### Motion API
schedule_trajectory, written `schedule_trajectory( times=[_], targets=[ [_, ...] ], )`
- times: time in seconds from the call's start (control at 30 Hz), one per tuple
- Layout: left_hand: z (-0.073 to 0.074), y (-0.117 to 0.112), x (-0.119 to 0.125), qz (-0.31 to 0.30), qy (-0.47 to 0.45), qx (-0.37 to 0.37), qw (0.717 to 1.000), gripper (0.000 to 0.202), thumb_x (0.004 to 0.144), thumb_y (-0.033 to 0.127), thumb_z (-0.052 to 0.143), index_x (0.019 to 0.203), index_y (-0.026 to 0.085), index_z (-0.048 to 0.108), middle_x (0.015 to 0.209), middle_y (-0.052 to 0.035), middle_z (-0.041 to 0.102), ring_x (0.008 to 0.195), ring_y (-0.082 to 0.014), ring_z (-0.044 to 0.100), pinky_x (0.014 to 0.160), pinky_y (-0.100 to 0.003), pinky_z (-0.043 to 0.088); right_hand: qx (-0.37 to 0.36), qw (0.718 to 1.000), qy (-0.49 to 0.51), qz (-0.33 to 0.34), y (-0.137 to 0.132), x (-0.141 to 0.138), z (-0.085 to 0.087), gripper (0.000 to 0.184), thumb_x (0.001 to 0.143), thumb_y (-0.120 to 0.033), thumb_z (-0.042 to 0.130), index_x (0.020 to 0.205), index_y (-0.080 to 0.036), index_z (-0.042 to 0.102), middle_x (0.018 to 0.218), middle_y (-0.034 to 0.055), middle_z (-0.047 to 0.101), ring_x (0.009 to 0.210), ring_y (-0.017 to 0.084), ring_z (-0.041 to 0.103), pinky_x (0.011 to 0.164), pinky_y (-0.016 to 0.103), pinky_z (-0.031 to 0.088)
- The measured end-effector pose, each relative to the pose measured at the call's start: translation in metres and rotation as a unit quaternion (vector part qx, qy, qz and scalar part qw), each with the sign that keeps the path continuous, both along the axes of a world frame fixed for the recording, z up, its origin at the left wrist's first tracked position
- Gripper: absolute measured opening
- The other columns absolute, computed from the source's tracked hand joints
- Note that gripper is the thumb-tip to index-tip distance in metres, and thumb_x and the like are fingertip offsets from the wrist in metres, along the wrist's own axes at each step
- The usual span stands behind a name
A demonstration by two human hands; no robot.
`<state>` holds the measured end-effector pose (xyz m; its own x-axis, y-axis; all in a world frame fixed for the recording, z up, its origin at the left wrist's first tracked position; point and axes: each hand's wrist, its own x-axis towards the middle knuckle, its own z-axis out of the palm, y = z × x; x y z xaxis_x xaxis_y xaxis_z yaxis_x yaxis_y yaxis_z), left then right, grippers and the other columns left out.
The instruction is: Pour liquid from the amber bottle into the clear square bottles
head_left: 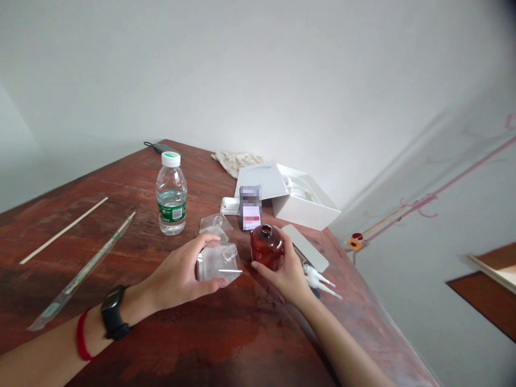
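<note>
My left hand is wrapped round a clear, square-sided plastic bottle with a round open neck. A second clear bottle of like shape is just behind it on the table. In my right hand is a round amber bottle, upright and uncapped, its dark mouth facing up. The two bottles in my hands are side by side, a small gap apart. White pump heads with long spouts lie beside my right wrist, partly hidden by it.
A half-full water bottle stands left of centre. Farther left lie a bare wooden stick and wrapped chopsticks. Behind my hands are a phone, a white case, an open white box and a cloth.
</note>
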<state>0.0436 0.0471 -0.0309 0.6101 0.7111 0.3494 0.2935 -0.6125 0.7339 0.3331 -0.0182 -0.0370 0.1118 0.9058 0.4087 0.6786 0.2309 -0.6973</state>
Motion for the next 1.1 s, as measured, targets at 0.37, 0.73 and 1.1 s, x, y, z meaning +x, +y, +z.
schedule_trajectory(
  times=[0.37, 0.73, 1.1],
  targets=[
    [-0.007, 0.002, -0.001, -0.004, 0.012, -0.005, 1.0, 0.073, 0.088, 0.056, 0.083, 0.141, 0.025, 0.044, 0.138, -0.0157, 0.071, 0.128, -0.0378, 0.069, 0.109, -0.051, 0.055, -0.004, 1.0, 0.014, -0.007, 0.002, 0.0, 0.005, 0.089, 0.079, -0.035, 0.086, 0.155, -0.023, 0.04, 0.149, 0.0173, 0.065, 0.135, 0.036, 0.066, 0.115, 0.058, 0.052],
    [-0.006, 0.002, 0.004, 0.0, -0.011, -0.043, 0.999, 0.07, 0.082, 0.043, 0.091, 0.136, 0.027, 0.049, 0.135, -0.0107, 0.075, 0.124, -0.0335, 0.073, 0.102, -0.044, 0.06, 0.005, 1.0, 0.012, 0.003, 0.002, -0.001, 0.011, 0.086, 0.078, -0.034, 0.087, 0.152, -0.026, 0.043, 0.144, 0.0147, 0.068, 0.129, 0.036, 0.07, 0.111, 0.055, 0.055],
    [-0.004, 0.005, 0.0, -0.003, 0.032, -0.029, 0.999, 0.073, 0.084, 0.051, 0.089, 0.139, 0.029, 0.045, 0.138, -0.0107, 0.073, 0.127, -0.035, 0.071, 0.107, -0.048, 0.056, 0.013, 1.0, 0.014, 0.01, 0.003, 0.0, 0.009, 0.087, 0.079, -0.034, 0.088, 0.153, -0.028, 0.042, 0.149, 0.0152, 0.065, 0.133, 0.036, 0.067, 0.114, 0.056, 0.053]
  ],
)
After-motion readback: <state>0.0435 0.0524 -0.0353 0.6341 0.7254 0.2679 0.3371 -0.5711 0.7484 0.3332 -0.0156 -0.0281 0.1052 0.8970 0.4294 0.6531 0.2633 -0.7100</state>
